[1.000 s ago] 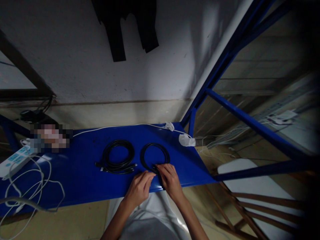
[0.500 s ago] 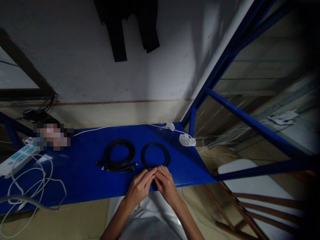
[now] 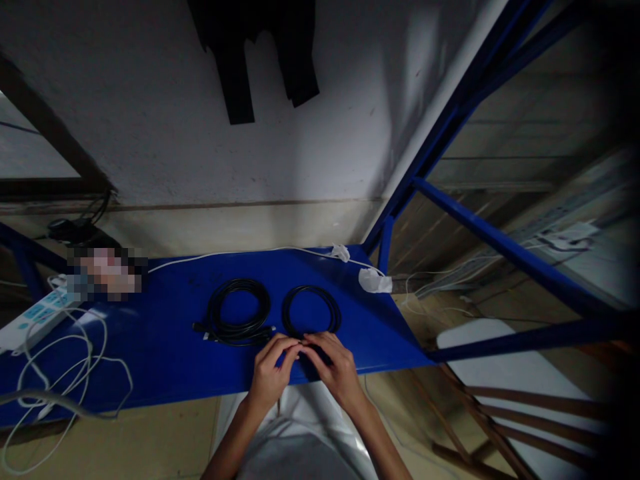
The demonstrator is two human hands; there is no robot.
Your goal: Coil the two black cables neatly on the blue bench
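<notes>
Two coils of black cable lie on the blue table (image 3: pixel 165 360). The smaller coil (image 3: pixel 337 310) is right in front of my hands, its near side partly covered by my fingers. My left hand (image 3: pixel 273 370) and my right hand (image 3: pixel 339 368) meet at the fingertips, both pinching a thin dark piece at the coil's near side, which looks like part of that black cable. Just to the left sits the larger, thicker coil (image 3: pixel 215 307), with several cable ends and connectors gathered at its near side.
On the left are a white power strip (image 3: pixel 37 313) and a tangle of white cable (image 3: pixel 85 373). A white cord runs along the back to a crumpled white piece (image 3: pixel 375 281). Blue frame bars (image 3: pixel 500 250) and a wooden chair (image 3: pixel 480 333) stand to the right.
My hands have shifted from being folded close together to a fingertip pinch, with the palms farther apart. Both cable coils have stayed in place.
</notes>
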